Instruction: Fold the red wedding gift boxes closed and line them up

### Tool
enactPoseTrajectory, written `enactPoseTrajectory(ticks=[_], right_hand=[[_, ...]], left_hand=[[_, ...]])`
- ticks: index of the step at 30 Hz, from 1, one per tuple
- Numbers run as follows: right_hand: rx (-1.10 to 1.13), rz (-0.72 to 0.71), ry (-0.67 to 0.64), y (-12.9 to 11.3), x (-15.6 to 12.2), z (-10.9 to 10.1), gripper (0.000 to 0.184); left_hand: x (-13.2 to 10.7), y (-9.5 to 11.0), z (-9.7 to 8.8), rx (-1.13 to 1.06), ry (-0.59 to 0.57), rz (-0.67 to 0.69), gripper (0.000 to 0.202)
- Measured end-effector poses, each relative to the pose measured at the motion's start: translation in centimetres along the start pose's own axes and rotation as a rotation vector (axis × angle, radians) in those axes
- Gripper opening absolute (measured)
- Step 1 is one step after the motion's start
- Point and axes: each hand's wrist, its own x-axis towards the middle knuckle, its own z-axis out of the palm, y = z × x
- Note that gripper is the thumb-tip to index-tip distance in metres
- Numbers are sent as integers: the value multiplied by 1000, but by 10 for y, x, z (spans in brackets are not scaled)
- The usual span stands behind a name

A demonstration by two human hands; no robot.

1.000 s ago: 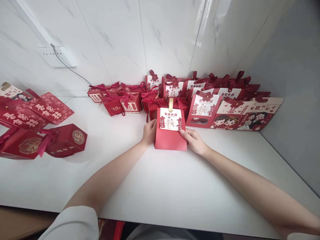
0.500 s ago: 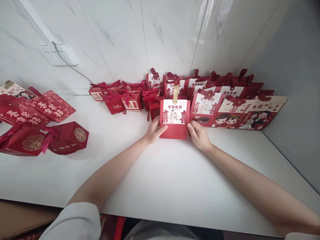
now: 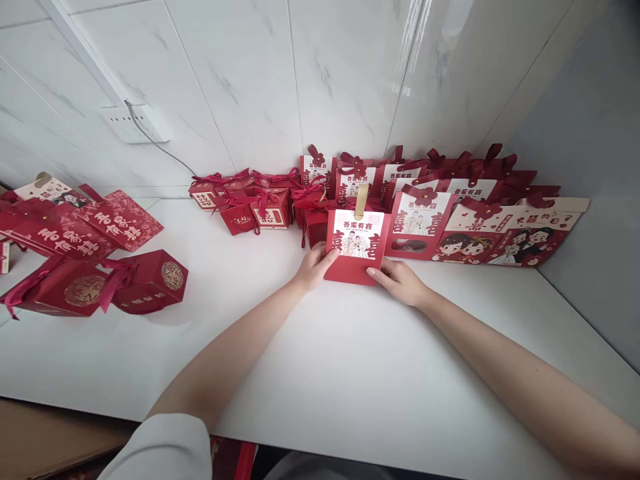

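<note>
At the bottom edge a white sleeve (image 3: pixel 165 447) is cut off by the frame, and the right forearm runs out at the lower right corner. Both bare arms reach forward over the white surface (image 3: pixel 350 373).

The left hand (image 3: pixel 315 265) meets the left edge of a red gift bag (image 3: pixel 356 257), thumb on the front. Its other fingers are hidden behind the bag, so its grip reads as closed on that edge. The right hand (image 3: pixel 400 281) pinches the lower right corner, thumb lying along the bottom of the front and fingers tucked out of sight behind.

The gift bag stands on the surface, leaning slightly back, just in front of the goods along the wall. It is plain red below, with a white label (image 3: pixel 357 233) that carries red characters and a small drawing of a couple too fine to read. A gold tab (image 3: pixel 360 201) rises from its top.

Well off to the left lie a hexagonal box (image 3: pixel 150 283) with a ribbon and some flat red bags (image 3: pixel 120 223), partly cropped by the frame.

Behind the gift bag, small ribbon boxes (image 3: pixel 260 207) and a row of bags (image 3: pixel 470 220) overlap one another against the marble wall (image 3: pixel 350 80), with the rear ones mostly hidden. A socket (image 3: pixel 135 123) with a cable sits higher on the wall.
</note>
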Motion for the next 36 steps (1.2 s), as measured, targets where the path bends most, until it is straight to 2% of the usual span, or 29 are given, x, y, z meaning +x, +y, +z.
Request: enactPoseTrajectory(ticks=[2,4,8,13,15,21,25,31,36], right_hand=[[-78,-5,-9,2,0,0,39],[-163,6,4,4,-1,1,40],[-252,52,61,6,-2,2,43],[-318,130,90,2,0,2,47],[-329,151,86,1,0,2,46],[-413,23,-102,2,1,-4,41],[-428,8,-153,0,2,-9,46],[-406,39,-166,1,3,-8,46],[-281,21,-112,5,1,-8,47]], left_hand=[[0,-2,0,145,84,7,48],[0,-3,0,197,85,-11,49],[2,-6,-5,233,-56,8,48],[8,-10,-22,574,-208,121,60],[9,-10,-28,622,-260,136,63],[10,-10,-34,613,-331,97,60],[8,-10,-34,636,-331,86,62],[7,-7,-34,624,-317,90,63],[3,-4,-33,506,-260,130,46]])
